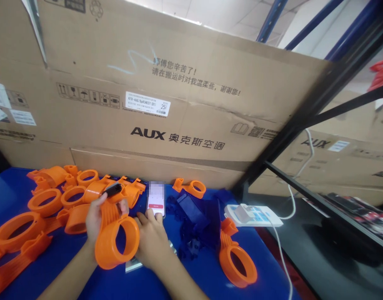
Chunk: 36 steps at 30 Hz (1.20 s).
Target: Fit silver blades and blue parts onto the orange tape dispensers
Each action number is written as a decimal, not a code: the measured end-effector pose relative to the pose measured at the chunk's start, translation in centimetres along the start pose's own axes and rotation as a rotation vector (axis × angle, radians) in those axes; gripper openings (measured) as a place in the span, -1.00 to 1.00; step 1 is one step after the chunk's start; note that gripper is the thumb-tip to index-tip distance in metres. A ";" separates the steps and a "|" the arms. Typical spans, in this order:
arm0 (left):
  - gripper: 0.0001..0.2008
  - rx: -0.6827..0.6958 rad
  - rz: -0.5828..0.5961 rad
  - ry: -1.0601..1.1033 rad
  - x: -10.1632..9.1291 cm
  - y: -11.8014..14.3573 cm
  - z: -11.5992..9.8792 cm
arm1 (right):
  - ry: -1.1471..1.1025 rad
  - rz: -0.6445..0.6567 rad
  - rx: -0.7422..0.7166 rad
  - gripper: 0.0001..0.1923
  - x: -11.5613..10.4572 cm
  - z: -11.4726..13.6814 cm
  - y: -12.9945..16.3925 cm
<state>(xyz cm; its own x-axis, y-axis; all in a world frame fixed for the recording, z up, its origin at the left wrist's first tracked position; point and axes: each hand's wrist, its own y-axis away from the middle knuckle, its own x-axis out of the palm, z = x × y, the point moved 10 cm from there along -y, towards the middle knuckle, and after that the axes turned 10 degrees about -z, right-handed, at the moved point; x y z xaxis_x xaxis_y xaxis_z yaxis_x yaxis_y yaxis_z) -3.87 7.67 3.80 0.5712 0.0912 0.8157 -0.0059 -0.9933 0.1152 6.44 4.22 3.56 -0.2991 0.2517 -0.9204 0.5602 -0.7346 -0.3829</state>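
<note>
My left hand (96, 216) holds an orange plastic ring clamp (116, 241) by its ribbed stem, with the wide ring facing me, low over the blue table (197, 279). A small black part (114, 189) sits at the top of the clamp near my fingertips. My right hand (152, 237) rests on the table just right of the ring, its fingers touching the lower edge of a phone (156, 200) that lies flat with its screen lit.
Several more orange ring clamps (44, 204) are heaped at the left; one (237, 260) lies at the right front, another (191, 188) at the back. Dark blue parts (194, 216), a white power strip (252, 214) with cable, a large cardboard box (166, 83) behind, black shelf frame (304, 116) right.
</note>
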 end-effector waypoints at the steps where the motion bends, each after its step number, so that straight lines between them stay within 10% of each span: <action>1: -0.60 0.015 -0.004 0.002 -0.2 -0.1 -0.1 | 0.001 -0.002 -0.001 -0.79 0.0 0.1 0.0; 20: -0.62 0.022 0.049 -0.016 0.0 -0.2 0.1 | -0.188 -0.113 0.031 -0.85 0.1 -0.1 -0.3; 27: -0.69 0.066 -0.013 -0.011 -0.2 -0.3 -0.4 | -0.635 -0.361 0.242 -0.64 -5.4 -4.3 0.1; 33: -0.64 0.090 -0.018 -0.082 -0.4 -0.4 -0.3 | -1.144 0.481 0.151 -0.75 -2.9 -1.8 3.5; 36: -0.64 0.067 -0.012 -0.102 -0.6 -0.5 0.0 | -1.084 0.552 0.134 -0.75 -2.2 -1.8 4.1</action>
<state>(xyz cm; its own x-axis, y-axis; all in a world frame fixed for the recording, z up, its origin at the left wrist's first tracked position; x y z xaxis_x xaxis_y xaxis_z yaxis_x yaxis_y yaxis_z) -4.20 8.11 3.28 0.6513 0.0991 0.7524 0.0543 -0.9950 0.0841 10.74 1.77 3.86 -0.5713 -0.7223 -0.3897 0.7505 -0.6520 0.1083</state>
